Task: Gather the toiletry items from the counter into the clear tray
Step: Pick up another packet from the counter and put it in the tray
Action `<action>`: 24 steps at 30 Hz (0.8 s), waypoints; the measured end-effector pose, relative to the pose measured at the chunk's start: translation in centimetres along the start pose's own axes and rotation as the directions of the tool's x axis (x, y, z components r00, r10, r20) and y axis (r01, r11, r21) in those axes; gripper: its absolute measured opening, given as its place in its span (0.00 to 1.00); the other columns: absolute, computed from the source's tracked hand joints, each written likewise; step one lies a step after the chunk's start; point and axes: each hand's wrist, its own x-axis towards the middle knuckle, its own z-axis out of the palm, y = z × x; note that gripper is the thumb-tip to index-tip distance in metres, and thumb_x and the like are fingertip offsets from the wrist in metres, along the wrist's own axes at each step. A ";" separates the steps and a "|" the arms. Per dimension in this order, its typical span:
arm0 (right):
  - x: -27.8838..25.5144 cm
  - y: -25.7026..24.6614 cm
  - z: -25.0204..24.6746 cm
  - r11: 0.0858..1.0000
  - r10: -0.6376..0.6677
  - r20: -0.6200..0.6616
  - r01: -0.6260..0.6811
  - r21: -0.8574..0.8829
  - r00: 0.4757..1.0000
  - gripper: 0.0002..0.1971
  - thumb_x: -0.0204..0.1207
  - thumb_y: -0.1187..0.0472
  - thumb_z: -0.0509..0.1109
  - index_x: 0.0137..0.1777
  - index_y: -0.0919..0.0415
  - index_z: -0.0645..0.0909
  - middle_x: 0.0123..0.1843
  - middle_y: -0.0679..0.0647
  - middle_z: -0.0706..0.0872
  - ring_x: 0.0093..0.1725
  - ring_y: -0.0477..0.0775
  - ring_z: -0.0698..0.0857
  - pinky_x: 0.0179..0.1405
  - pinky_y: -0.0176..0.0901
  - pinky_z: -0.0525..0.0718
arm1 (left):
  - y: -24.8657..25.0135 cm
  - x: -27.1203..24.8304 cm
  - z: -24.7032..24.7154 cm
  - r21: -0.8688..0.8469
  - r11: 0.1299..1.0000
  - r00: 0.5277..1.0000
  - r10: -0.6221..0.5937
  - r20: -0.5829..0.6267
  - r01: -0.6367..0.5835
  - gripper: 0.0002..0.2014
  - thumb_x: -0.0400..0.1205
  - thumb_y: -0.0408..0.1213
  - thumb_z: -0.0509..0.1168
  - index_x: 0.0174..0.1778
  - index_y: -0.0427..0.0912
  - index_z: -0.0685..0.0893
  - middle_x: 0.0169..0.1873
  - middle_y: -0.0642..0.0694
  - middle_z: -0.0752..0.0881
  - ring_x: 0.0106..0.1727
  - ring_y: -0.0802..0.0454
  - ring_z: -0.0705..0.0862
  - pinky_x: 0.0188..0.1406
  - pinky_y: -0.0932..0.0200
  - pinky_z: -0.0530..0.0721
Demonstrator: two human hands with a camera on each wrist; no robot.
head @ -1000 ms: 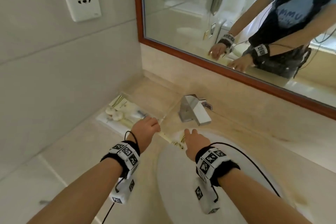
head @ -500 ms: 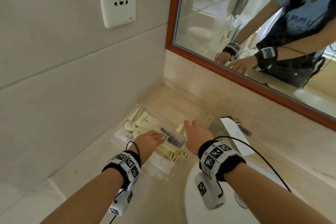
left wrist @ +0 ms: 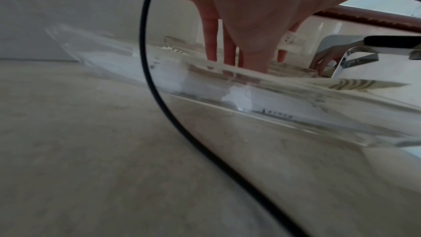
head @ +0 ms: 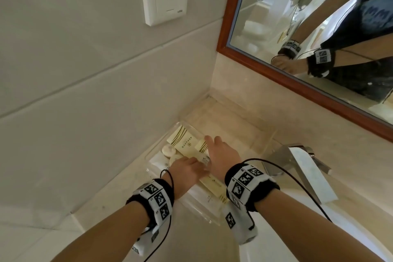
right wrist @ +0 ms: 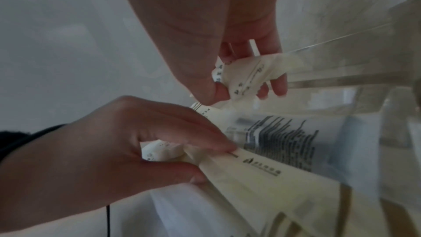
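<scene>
Whereas both hands were at the basin earlier, left hand [head: 187, 171] and right hand [head: 221, 155] now pinched sachets [right wrist: 257, 161] inside the tray [head: 204, 208] at ten o'clock; gathering nearly done.

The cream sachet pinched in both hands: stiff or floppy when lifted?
Probably floppy: the cream sachet crumples where the left hand pinches it. Likely light, since fingertips alone hold it. The right hand also pinches crinkled wrapping, so it should bend rather than break.

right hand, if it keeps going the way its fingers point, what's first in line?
Probably the cream sachet lying in the clear tray, just past the right hand fingertips. Beyond that come the tray's far wall and the tiled corner. Depth is unclear.
</scene>
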 end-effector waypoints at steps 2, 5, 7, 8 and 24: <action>0.4 -0.2 0.2 1.000 -0.006 -0.003 0.006 0.011 1.000 0.29 0.76 0.66 0.66 0.75 0.60 0.60 0.64 0.60 0.74 0.60 0.61 0.80 0.52 0.51 0.83 | -0.1 0.0 0.1 0.030 0.999 0.999 0.030 -0.029 -0.029 0.18 0.55 0.34 0.81 0.38 0.53 0.91 0.34 0.55 0.90 0.33 0.53 0.88 0.30 0.66 0.84; 1.0 -0.3 0.1 0.999 -0.035 0.003 0.035 0.020 0.999 0.30 0.76 0.67 0.65 0.76 0.59 0.59 0.65 0.60 0.73 0.61 0.62 0.78 0.51 0.51 0.83 | -0.4 -0.2 0.5 0.130 0.991 0.994 0.050 -0.096 -0.037 0.11 0.61 0.31 0.74 0.34 0.53 0.90 0.31 0.57 0.89 0.38 0.54 0.79 0.36 0.63 0.74; 1.5 -0.5 -0.1 0.998 -0.055 0.000 0.055 0.023 0.998 0.31 0.76 0.67 0.65 0.77 0.59 0.58 0.65 0.60 0.72 0.61 0.62 0.78 0.48 0.51 0.82 | -1.1 -0.3 0.6 0.187 0.982 0.987 0.051 -0.154 -0.022 0.10 0.67 0.29 0.65 0.29 0.48 0.89 0.27 0.55 0.87 0.38 0.53 0.70 0.36 0.62 0.66; 1.8 -0.6 -0.1 0.998 -0.062 -0.005 0.062 0.024 0.998 0.31 0.75 0.67 0.65 0.77 0.59 0.58 0.64 0.60 0.73 0.61 0.61 0.78 0.48 0.50 0.82 | -1.5 -0.4 0.6 0.205 0.979 0.981 0.046 -0.188 -0.007 0.12 0.68 0.28 0.62 0.27 0.47 0.88 0.26 0.53 0.86 0.38 0.53 0.68 0.36 0.62 0.64; 5.6 -2.7 1.0 0.982 -0.184 -0.086 0.179 -0.064 0.979 0.25 0.76 0.69 0.65 0.73 0.64 0.65 0.68 0.61 0.71 0.65 0.60 0.73 0.49 0.50 0.83 | -2.7 -2.5 -1.8 -0.080 0.987 0.989 -0.141 -0.049 0.136 0.12 0.72 0.47 0.62 0.37 0.46 0.87 0.37 0.49 0.86 0.41 0.54 0.77 0.30 0.63 0.81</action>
